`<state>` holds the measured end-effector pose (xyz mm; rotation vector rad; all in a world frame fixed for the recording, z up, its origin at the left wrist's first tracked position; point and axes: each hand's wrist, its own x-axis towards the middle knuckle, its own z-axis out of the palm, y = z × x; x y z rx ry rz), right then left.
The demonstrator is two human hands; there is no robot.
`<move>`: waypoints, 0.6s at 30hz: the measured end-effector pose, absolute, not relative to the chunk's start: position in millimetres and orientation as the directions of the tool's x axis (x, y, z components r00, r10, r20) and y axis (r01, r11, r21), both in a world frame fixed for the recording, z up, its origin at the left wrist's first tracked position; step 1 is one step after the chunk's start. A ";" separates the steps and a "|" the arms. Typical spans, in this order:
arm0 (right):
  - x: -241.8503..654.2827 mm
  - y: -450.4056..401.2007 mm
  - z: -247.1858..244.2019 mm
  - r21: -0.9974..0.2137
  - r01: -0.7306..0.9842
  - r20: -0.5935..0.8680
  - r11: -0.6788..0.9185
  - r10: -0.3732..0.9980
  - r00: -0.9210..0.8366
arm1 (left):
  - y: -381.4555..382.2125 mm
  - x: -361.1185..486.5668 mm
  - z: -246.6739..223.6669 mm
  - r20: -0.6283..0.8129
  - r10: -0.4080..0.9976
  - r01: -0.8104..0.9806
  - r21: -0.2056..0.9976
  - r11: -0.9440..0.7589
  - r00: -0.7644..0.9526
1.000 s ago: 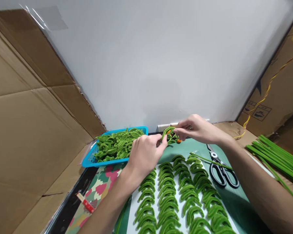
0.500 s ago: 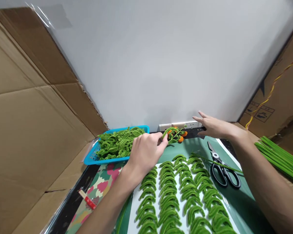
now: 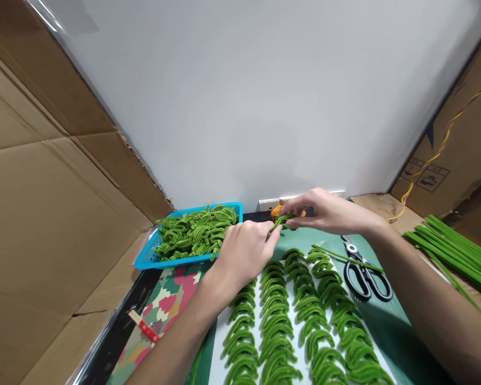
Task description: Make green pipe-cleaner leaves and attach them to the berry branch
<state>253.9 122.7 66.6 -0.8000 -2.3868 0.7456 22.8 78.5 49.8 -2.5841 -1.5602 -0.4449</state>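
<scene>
My left hand (image 3: 248,246) is closed in a pinch on one end of a curved green pipe cleaner piece (image 3: 282,218). At its other end, the fingertips of my right hand (image 3: 323,211) close on the same piece. Orange and green fuzzy flowers (image 3: 276,212) lie behind my hands and are mostly hidden by them. Below my hands, a white sheet (image 3: 260,310) bears several rows of curved green pipe cleaner pieces (image 3: 278,321). A blue basket (image 3: 144,259) to the left of my left hand is heaped with similar green pieces (image 3: 196,232).
Black-handled scissors (image 3: 364,275) lie on the green mat right of the sheet, with a thin green stem (image 3: 336,255) across them. A bundle of green pipe cleaners (image 3: 457,254) rests far right. A red-and-white packet (image 3: 144,325) lies left. Cardboard (image 3: 44,214) and a wall (image 3: 240,107) enclose the workspace.
My right hand has moved left from above the scissors to meet my left hand, its spread fingers now pinching the green piece. My left hand has shifted slightly right.
</scene>
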 end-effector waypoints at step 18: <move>259.8 128.4 62.2 -0.464 0.562 0.208 0.684 0.702 -0.681 | 78.7 20.0 57.1 0.198 0.887 0.895 0.076 -0.439 0.418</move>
